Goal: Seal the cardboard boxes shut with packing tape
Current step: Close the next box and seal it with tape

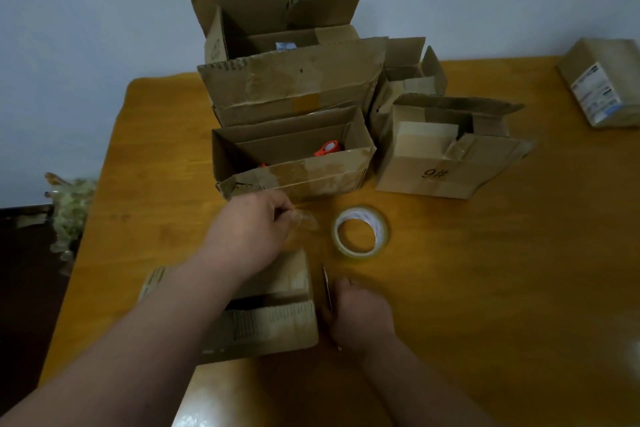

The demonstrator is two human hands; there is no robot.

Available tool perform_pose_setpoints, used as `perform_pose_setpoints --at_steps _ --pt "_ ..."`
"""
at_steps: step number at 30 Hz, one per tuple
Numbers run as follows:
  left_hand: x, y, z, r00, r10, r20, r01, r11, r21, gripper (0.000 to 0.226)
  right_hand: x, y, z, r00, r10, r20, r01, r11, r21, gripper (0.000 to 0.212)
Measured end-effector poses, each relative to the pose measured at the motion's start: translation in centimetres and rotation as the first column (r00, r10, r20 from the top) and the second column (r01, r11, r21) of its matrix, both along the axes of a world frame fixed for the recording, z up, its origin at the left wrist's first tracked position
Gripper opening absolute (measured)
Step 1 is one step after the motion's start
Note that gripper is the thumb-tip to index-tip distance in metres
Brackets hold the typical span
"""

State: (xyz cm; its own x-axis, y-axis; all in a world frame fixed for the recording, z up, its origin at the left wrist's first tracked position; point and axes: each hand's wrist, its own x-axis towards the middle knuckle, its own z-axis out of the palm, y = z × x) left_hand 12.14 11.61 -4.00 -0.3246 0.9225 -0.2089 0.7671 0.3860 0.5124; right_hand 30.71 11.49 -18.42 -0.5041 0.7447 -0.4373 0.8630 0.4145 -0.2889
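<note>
left hand pinching, right hand curled in a grip

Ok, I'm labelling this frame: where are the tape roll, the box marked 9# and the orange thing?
Clear packing tape roll [376, 222]: head view, right rim.
Brown cardboard box marked 9# [415, 163]: head view, front wall.
Orange object [328, 148]: head view, its visible top, inside an open box.

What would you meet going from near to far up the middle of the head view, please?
Small box → tape roll → open box holding an orange item → tall open box at the back.

Left hand pinches clear tape strip; tape roll beside.
</note>
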Motion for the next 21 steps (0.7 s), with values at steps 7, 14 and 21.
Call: perform_pose_setpoints --at_steps 7,14,21 --pt "-1.3 -0.8 -0.6 0.996 0.046 0.07 -0.044 0.999 -0.029 0.015 0.2 1.0 1.1 0.997 -0.06 0.051 0.064 0.994 -0.084 0.015" --pt "-2.0 -1.2 -0.9 0.993 0.086 0.082 -0.082 0.995 -0.051 0.024 0.5 0.8 2.9 0.923 -0.217 -0.317 0.206 0.976 -0.068 0.011" --pt "-1.9 -2.0 -0.9 0.994 0.088 0.063 -0.085 0.995 -0.048 0.022 -2.8 4.2 4.9 0.955 -0.192 -0.227 0.195 0.981 -0.008 0.017"
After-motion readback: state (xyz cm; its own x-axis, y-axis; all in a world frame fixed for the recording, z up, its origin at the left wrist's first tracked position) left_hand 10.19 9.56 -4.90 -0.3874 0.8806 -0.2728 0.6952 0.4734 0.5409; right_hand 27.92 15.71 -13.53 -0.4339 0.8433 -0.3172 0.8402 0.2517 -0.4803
